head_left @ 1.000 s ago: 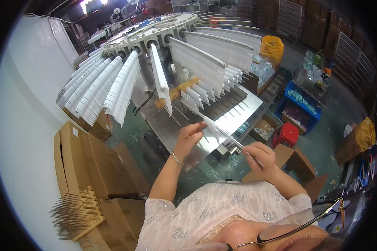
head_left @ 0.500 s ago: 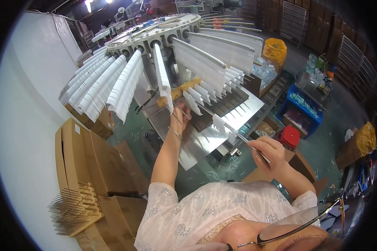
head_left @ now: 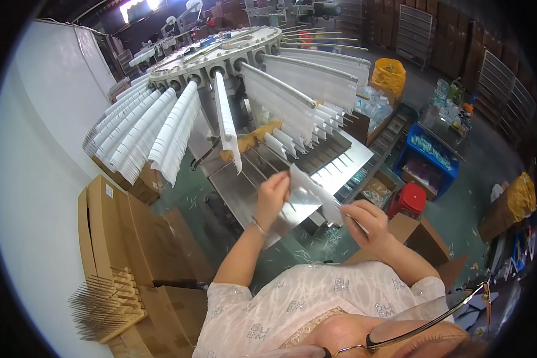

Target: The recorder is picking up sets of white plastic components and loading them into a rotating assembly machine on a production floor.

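Observation:
My right hand [head_left: 367,224] is closed around a thin metal rod, mostly hidden by the fingers and by a white film piece [head_left: 316,194] that hangs along it. At the other end of that film, my left hand [head_left: 274,194] has its fingers pinched together on the edge. Both hands are over a metal plate [head_left: 235,197] in front of a wooden bar with pins [head_left: 259,136]. Several small white film pieces [head_left: 298,138] hang on the bar's pins. Behind it stands a round machine [head_left: 215,49] with spokes carrying white film sheets [head_left: 179,128].
Cardboard boxes [head_left: 125,227] are stacked on the left, with a wooden rack of metal pins [head_left: 116,304] on top. To the right are a red stool [head_left: 407,200], an open carton [head_left: 420,238] and a blue crate [head_left: 426,156]. Scraps litter the green floor.
My left hand has come back from the wooden bar towards me and now pinches the white film. My right hand has shifted slightly left with the rod. The film is now stretched between them.

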Action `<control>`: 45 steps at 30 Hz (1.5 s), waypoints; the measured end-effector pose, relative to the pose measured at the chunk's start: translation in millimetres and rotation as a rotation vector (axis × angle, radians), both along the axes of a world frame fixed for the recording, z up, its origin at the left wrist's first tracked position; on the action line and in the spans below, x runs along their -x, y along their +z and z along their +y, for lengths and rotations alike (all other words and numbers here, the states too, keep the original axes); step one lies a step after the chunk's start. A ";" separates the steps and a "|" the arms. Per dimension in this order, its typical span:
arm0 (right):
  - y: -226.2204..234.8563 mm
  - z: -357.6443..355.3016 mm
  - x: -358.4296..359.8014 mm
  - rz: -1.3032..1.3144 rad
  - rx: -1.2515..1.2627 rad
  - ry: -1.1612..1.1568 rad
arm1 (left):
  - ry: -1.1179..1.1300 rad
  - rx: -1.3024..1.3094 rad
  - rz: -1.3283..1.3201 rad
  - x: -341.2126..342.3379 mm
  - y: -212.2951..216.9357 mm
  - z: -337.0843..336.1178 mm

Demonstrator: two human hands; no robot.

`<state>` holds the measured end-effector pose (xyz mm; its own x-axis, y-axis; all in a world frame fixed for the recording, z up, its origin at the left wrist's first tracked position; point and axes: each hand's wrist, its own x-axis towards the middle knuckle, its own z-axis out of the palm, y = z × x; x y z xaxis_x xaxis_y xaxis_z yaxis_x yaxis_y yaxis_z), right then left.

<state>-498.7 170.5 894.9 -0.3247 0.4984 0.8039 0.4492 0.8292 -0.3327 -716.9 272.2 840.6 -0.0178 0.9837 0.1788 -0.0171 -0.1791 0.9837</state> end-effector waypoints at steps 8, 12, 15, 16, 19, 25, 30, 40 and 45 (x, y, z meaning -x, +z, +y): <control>17.4 -21.7 -26.4 0.019 0.070 -0.045 | 0.028 0.098 -0.518 21.8 -22.3 80.7; 19.3 -1.8 -8.6 0.076 0.145 -0.031 | -0.018 0.092 -0.632 10.4 -21.9 93.6; 8.2 3.0 -6.2 0.181 0.257 -0.027 | -0.037 0.003 -0.538 4.1 -22.1 79.4; 4.7 1.1 -5.8 0.223 0.341 -0.051 | -0.010 -0.044 -0.441 1.2 -20.4 74.6; -3.8 -13.8 -6.4 0.512 0.543 0.097 | 0.017 -0.002 -0.331 -8.4 -8.5 43.4; -46.9 -29.6 -56.6 1.023 0.624 0.106 | -0.172 -0.017 -0.147 -17.0 -4.0 4.9; -49.5 -29.2 -98.1 1.137 0.634 0.102 | -0.265 -0.037 -0.122 -26.7 15.4 -5.4; -12.5 20.9 -139.7 0.840 0.774 -0.060 | -1.087 0.531 0.284 -35.2 27.1 -11.1; -30.6 41.7 -163.3 0.748 0.091 -0.606 | -0.983 0.520 -0.014 -70.2 26.2 -15.9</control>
